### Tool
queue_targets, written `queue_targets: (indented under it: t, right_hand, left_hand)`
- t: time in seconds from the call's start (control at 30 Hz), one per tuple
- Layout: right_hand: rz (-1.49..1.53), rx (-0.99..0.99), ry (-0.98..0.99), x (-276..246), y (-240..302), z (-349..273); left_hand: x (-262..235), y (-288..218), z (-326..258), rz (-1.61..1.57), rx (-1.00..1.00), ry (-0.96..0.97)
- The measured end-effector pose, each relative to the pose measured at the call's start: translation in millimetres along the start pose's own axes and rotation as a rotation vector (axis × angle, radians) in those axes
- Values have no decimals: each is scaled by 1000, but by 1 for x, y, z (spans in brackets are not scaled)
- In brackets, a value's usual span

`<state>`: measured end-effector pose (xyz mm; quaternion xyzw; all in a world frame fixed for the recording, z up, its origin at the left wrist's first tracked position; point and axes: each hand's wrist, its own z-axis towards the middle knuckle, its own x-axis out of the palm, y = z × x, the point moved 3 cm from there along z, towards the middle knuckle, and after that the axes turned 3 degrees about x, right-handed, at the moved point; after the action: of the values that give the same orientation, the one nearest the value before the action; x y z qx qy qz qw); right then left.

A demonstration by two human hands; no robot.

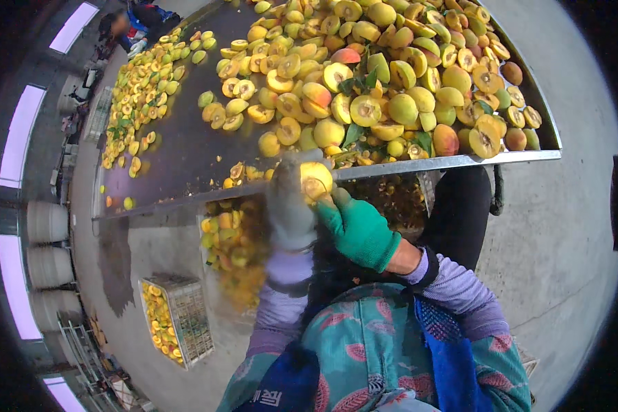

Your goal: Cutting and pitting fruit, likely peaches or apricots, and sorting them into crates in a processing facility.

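At the near edge of a metal table [240,27], my left hand [290,213] in a grey glove is closed around a yellow peach half [316,177]. Motion blurs that glove. My right hand [364,233], in a green glove, is closed, with its thumb and fingertips against the lower side of the peach half. Whether a small tool sits in the right fist is hidden. Just beyond both hands lies a large heap of peaches [364,110], many cut in half with cut faces or stones showing, some whole, with green leaves among them.
Another pile of peach halves [134,110] covers the table's far left. Below the near edge stand crates of fruit, one blurred by motion. A plastic crate [192,323] with peach pieces is on the floor at left. Another person [141,24] is at the far left corner.
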<state>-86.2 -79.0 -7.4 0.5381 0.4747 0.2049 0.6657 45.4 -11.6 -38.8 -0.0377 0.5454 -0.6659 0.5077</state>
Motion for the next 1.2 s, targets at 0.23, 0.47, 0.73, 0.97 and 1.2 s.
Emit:
queue_targets:
  t: [0.23,0.47,0.73,0.97,1.2]
  right_hand:
    - [100,-185,-26,9,0,0]
    - [234,-165,23,16,-7,4]
    - [1960,602,876,28,6,-15]
    - [1882,477,903,6,-10,-27]
    - [1265,816,473,0,-95,-29]
  left_hand:
    - [-1,-33,8,-341,-308,-181]
    - [-1,-52,11,-244,-299,-98]
    - [-8,-61,18,-422,-88,189]
    - [-57,71,-68,-30,-206,-253]
    - [-106,24,19,597,-96,-74]
